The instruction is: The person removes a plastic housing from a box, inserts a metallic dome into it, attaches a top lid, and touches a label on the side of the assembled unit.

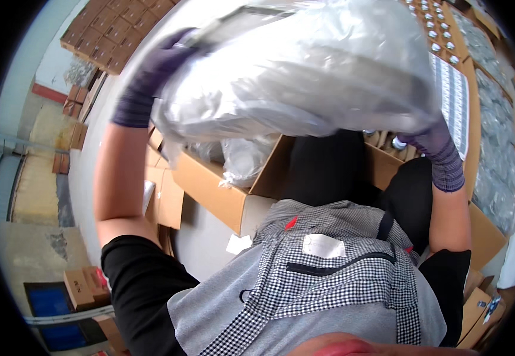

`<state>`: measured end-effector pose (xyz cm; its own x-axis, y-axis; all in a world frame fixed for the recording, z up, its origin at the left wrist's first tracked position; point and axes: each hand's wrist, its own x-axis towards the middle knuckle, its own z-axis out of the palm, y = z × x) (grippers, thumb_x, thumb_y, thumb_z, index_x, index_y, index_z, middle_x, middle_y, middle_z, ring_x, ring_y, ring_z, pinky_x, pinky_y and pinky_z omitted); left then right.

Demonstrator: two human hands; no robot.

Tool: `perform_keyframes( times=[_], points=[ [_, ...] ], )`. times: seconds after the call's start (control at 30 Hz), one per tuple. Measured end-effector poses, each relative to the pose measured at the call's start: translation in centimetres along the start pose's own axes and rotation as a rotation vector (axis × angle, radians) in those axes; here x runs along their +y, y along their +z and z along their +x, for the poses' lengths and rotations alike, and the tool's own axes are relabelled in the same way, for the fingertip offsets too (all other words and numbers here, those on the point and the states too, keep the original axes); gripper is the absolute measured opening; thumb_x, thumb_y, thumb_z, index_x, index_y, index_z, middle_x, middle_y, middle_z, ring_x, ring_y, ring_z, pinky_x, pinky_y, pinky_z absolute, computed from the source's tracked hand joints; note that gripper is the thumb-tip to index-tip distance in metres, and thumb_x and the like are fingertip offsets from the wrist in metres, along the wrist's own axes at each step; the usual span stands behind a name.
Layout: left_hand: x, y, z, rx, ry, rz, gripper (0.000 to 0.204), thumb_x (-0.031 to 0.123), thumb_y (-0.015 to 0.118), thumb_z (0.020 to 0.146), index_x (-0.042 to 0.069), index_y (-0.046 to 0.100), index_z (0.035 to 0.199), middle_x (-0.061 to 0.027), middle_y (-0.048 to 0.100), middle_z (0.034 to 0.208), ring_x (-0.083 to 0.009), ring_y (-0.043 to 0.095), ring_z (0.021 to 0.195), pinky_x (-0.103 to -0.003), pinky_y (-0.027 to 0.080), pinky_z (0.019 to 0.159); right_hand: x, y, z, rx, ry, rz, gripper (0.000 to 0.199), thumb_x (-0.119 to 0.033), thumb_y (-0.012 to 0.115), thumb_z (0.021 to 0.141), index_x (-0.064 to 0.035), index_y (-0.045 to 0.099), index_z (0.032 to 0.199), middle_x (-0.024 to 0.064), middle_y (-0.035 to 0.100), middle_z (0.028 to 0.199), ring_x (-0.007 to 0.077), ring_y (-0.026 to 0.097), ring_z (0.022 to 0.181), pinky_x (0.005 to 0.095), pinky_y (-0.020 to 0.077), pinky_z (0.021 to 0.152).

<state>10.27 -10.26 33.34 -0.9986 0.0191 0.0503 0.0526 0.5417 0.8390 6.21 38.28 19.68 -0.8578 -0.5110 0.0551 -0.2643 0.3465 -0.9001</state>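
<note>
Head view: a bulky, glossy plastic-wrapped bundle (305, 83), crinkled and blurred, hangs aloft. Stretched out, the left hand (164, 64) grips one end; the right hand (428, 140), held nearer, clutches the opposite corner; below stands an open carton (210, 190).

Both arms are raised; landmark is the plastic bundle (305, 71). Left hand (164, 64), purple-gloved, grips the bundle's left end; fingers blurred, partly hidden. Left forearm (122, 172), bare, runs nearly upright below-left of the bundle, elbow bent. Right hand (426, 137), likewise gloved, grips the bundle's lower right corner, higher up the picture than its bare forearm (449, 216). Black-clad thighs (328, 166) lie parted below the bundle.
</note>
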Motion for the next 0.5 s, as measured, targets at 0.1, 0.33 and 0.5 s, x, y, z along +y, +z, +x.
perform_keyframes(
  times=[0.1,0.33,0.5],
  points=[
    [-3.3,14.8,3.9,-0.500,-0.112,-0.742,0.053,0.022,0.058,0.102,-0.001,0.045,0.147,-0.0191,0.062,0.134,-0.0269,0.064,0.118,-0.039,0.052,0.104,-2.9,-4.9,-5.4,0.236,-0.517,0.477,0.076,-0.028,0.076,0.090,-0.0002,0.039,0.150,0.0172,0.052,0.144,0.0296,0.057,0.121,0.0452,0.0478,0.102],
    [-2.2,38.5,2.8,-0.780,-0.223,-1.137,0.060,0.029,0.055,0.101,0.003,0.038,0.152,-0.0190,0.051,0.147,-0.0299,0.054,0.131,-0.041,0.047,0.109,-8.2,-3.1,-9.8,0.280,-0.569,-0.619,0.051,-0.038,0.075,0.090,-0.0075,0.065,0.130,0.0137,0.065,0.112,0.0312,0.062,0.108,0.0448,0.0489,0.097],
    [2.8,31.0,2.4,-0.489,0.398,-1.061,0.066,0.029,0.055,0.099,0.002,0.033,0.155,-0.0184,0.044,0.154,-0.0311,0.046,0.139,-0.042,0.042,0.113,-6.2,-2.6,-10.4,0.463,-0.523,-0.562,0.056,-0.037,0.083,0.080,-0.0054,0.067,0.123,0.0177,0.058,0.129,0.0356,0.054,0.121,0.0463,0.0435,0.106]
  ],
)
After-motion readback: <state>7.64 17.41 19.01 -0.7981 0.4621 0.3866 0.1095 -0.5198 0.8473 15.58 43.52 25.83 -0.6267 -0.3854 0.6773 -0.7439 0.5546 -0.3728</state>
